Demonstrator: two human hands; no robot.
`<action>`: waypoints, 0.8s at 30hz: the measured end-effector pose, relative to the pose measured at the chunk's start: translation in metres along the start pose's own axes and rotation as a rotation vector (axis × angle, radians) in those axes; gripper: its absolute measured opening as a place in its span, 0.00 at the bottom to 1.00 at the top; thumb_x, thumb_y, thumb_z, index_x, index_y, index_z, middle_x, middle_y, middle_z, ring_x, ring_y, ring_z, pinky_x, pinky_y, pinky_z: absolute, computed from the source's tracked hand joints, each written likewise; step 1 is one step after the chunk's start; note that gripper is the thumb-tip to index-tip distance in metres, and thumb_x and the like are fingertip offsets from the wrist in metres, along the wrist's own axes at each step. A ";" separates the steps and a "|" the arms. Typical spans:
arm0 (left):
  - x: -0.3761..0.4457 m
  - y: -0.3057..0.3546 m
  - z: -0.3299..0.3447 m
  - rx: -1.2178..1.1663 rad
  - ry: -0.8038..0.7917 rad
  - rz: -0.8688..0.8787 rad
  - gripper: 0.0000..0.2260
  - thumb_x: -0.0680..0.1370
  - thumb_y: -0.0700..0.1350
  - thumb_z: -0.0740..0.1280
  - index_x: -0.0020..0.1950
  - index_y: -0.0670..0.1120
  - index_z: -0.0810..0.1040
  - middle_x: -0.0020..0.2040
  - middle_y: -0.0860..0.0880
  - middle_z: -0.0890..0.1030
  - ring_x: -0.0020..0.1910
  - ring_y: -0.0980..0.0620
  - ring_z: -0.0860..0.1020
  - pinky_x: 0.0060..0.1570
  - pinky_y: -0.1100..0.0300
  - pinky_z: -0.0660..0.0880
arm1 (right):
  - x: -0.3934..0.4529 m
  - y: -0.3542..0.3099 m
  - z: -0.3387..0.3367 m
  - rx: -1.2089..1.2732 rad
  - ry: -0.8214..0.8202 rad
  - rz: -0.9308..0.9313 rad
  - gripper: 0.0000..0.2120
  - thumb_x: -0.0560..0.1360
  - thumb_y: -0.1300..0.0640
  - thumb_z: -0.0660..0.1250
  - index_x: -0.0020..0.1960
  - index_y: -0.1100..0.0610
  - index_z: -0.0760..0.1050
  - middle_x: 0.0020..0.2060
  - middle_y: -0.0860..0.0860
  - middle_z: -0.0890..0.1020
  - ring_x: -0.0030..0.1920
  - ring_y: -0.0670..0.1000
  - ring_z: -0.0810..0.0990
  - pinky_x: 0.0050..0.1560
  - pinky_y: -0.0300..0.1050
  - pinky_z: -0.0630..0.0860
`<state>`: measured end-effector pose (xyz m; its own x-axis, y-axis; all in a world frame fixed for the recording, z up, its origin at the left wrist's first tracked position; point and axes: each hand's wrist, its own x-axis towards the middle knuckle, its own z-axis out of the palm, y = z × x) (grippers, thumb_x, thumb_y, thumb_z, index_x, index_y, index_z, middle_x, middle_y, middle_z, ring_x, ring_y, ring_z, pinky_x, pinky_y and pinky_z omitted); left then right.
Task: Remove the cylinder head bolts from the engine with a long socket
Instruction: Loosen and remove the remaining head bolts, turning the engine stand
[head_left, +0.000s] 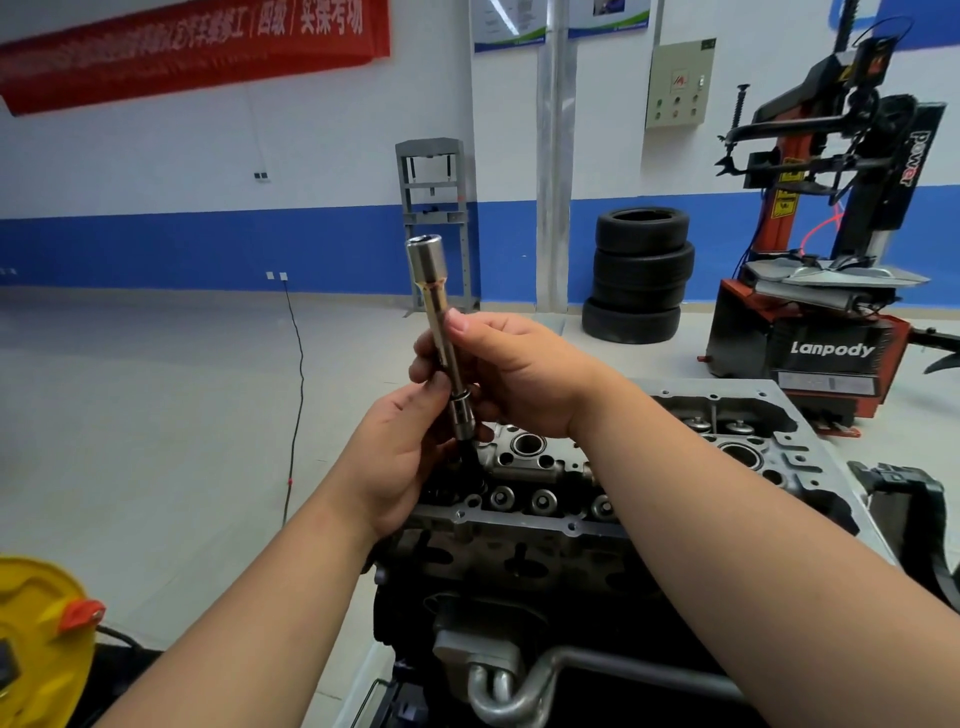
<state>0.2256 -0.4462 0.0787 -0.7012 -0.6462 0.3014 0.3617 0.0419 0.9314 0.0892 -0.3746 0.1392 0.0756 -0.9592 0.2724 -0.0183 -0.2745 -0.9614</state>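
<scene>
A long chrome socket (434, 291) stands almost upright above the left end of the engine's cylinder head (524, 483), its open end pointing up. My right hand (514, 374) grips its shaft, thumb on the near side. My left hand (395, 457) holds the lower end, where a dark piece sticks out below the socket; what that piece is I cannot tell. The cylinder head shows valve springs and round bores along its top.
A tyre changer (826, 291) stands at the right, with a stack of tyres (641, 275) beside it. A grey press frame (436, 218) is at the back wall. A yellow drum (36, 639) sits low left. A black cable (298, 395) runs across the floor.
</scene>
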 end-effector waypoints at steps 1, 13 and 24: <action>0.000 0.000 0.001 0.000 0.008 0.001 0.19 0.69 0.63 0.72 0.47 0.50 0.89 0.44 0.45 0.86 0.43 0.50 0.84 0.46 0.57 0.81 | 0.000 0.000 0.001 0.003 -0.001 0.000 0.15 0.81 0.46 0.60 0.52 0.55 0.79 0.44 0.49 0.85 0.39 0.46 0.81 0.32 0.39 0.70; 0.003 -0.002 0.004 0.053 0.078 0.034 0.22 0.72 0.59 0.69 0.56 0.45 0.84 0.48 0.44 0.87 0.47 0.49 0.85 0.51 0.54 0.80 | 0.004 0.004 0.003 0.023 0.032 -0.055 0.12 0.79 0.47 0.64 0.44 0.53 0.82 0.42 0.51 0.85 0.38 0.47 0.82 0.32 0.39 0.75; 0.001 -0.002 0.007 0.100 0.082 0.029 0.18 0.74 0.60 0.66 0.47 0.47 0.86 0.42 0.44 0.85 0.43 0.48 0.83 0.51 0.51 0.80 | 0.005 0.005 0.002 0.021 0.116 -0.056 0.08 0.76 0.47 0.68 0.46 0.52 0.77 0.39 0.49 0.83 0.34 0.47 0.78 0.26 0.38 0.69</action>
<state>0.2199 -0.4419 0.0783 -0.6373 -0.7037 0.3142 0.3148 0.1344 0.9396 0.0918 -0.3801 0.1358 -0.0400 -0.9440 0.3275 0.0034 -0.3279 -0.9447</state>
